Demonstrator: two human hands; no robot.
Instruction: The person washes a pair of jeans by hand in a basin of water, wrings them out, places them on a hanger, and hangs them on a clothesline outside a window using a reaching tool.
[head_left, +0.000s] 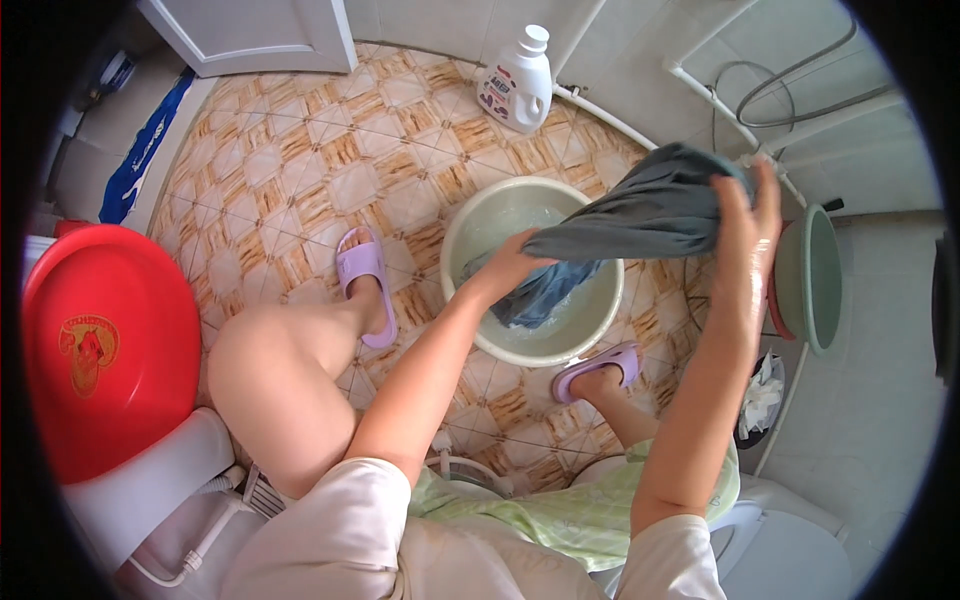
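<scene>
A wet dark grey cloth, probably a garment, is stretched between my two hands above a pale plastic basin. My left hand grips it over the middle of the basin. Higher and off to the right, my right hand holds the other end, slightly blurred, its wrist shiny with wet. Below my left hand, blue-grey fabric hangs into the water in the basin. I cannot tell whether both lengths are one piece.
A white detergent bottle stands on the tiled floor by the wall. At left is a large red basin; at right, a green basin leans on edge near a waste bin. My feet in purple slippers flank the pale basin.
</scene>
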